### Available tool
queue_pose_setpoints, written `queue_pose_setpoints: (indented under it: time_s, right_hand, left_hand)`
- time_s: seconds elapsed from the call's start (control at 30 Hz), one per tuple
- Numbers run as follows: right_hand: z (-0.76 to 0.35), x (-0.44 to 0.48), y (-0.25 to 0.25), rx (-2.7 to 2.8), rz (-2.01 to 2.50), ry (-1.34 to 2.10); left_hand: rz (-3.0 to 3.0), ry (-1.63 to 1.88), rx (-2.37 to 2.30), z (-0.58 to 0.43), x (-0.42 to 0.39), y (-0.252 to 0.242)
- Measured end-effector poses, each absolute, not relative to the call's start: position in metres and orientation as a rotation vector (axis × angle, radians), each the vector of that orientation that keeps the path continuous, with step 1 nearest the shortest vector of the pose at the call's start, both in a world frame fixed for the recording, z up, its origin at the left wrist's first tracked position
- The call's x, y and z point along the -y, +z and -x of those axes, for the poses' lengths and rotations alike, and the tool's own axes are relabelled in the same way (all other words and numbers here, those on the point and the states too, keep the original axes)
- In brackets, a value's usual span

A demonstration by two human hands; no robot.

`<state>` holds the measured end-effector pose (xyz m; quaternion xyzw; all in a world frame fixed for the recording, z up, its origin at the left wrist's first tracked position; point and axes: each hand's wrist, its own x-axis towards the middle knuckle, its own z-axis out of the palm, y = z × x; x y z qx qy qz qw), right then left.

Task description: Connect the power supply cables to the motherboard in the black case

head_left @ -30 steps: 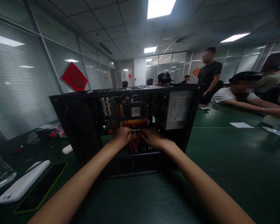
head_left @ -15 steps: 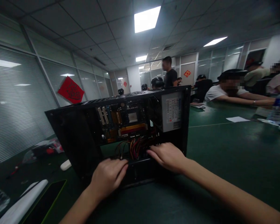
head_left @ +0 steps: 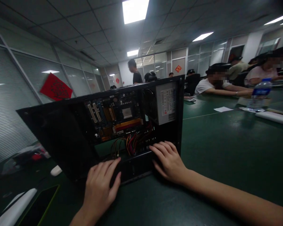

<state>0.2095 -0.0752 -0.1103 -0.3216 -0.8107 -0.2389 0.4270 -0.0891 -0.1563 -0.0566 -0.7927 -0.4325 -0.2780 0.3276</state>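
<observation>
An open black computer case [head_left: 61, 138] lies on its side on the dark green table [head_left: 226, 150], its inside facing me. Inside I see the motherboard [head_left: 113, 116], a grey power supply [head_left: 166, 102] with its fan, and a bundle of red, yellow and black cables [head_left: 132, 142]. My left hand [head_left: 101, 185] lies flat on the case's near edge, fingers stretched out. My right hand [head_left: 168, 160] rests flat on the same edge further right, fingers apart, just below the cables. Neither hand holds anything.
At the lower left lie a white oblong object [head_left: 14, 210], a dark green-edged pad [head_left: 40, 207] and a small white item [head_left: 56, 170]. A water bottle [head_left: 258, 97] and papers [head_left: 223, 109] are at the right. Several people sit at the far right; one stands behind the case.
Both hands have come out of the case, away from the cables, and now lie flat on its near edge. The view has swung to the right.
</observation>
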Motion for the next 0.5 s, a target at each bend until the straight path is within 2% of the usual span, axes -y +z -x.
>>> queue_pose_setpoints:
  time_s: [0.17, 0.3, 0.4, 0.5]
  right_hand:
    - [-0.213, 0.076, -0.126, 1.992, 0.74, -0.637]
    - [-0.221, 0.071, -0.128, 2.067, 0.707, -0.662]
    - [-0.229, 0.071, -0.136, 2.128, 0.705, -0.693]
    - [-0.241, 0.071, -0.142, 2.078, 0.703, -0.704]
  left_hand:
    - [2.067, -0.74, 1.045, 0.1, 0.161, -0.06]
    - [1.699, -0.93, 0.877, 0.132, 0.166, -0.049]
    - [1.492, -1.369, 0.947, 0.152, 0.161, -0.038]
    - [1.462, -2.168, 1.341, 0.159, 0.147, -0.038]
